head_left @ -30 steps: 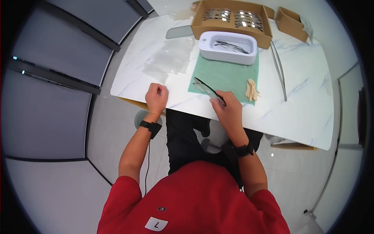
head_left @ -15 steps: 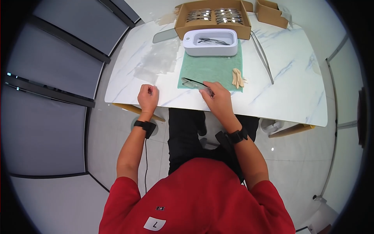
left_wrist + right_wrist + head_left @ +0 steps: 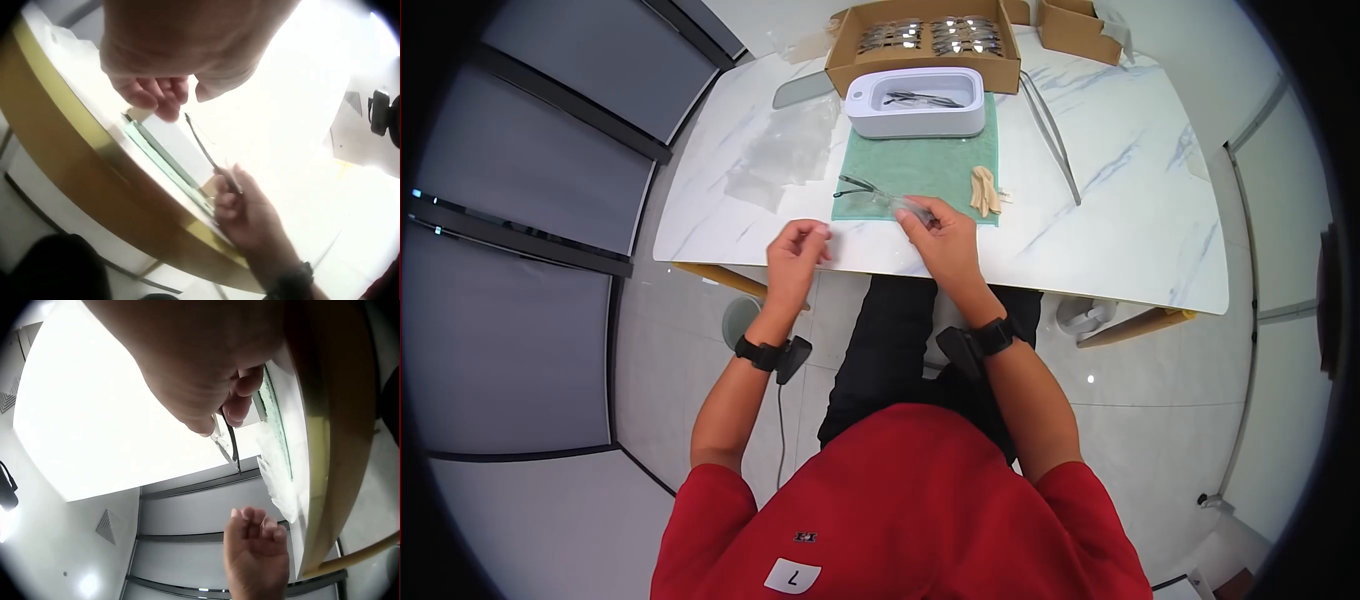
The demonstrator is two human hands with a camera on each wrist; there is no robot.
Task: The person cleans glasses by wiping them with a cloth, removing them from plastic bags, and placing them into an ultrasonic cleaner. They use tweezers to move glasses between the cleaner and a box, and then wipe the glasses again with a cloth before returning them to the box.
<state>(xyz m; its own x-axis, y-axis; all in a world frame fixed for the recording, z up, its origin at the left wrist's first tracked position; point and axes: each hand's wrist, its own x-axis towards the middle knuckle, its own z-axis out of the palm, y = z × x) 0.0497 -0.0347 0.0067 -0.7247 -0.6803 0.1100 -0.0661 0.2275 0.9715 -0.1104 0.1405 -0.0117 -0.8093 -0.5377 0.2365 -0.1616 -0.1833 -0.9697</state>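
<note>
My right hand (image 3: 945,240) pinches a pair of eyeglasses (image 3: 863,186) near the front edge of a green cloth (image 3: 910,163). The dark temples point left, toward my left hand (image 3: 795,255), and the fingers partly hide the lens end. My left hand holds nothing; its fingers are loosely bent, just beyond the temple tips. In the right wrist view the temples (image 3: 232,440) stick out past the right fingers. Behind, a white cleaner tub (image 3: 915,124) stands on the cloth with more dark-framed glasses (image 3: 922,99) inside.
A cardboard box (image 3: 920,66) of several glasses stands at the back, with a smaller carton (image 3: 1080,38) to its right. Clear plastic bags (image 3: 785,145) and a grey oblong tray (image 3: 803,90) lie left. Beige finger cots (image 3: 984,192) rest on the cloth; a long grey strip (image 3: 1052,140) lies right.
The eyeglasses have turned in my right hand, so both temples now spread left. My left hand has loosened from a curled pose and tilted toward them. The head view has shifted.
</note>
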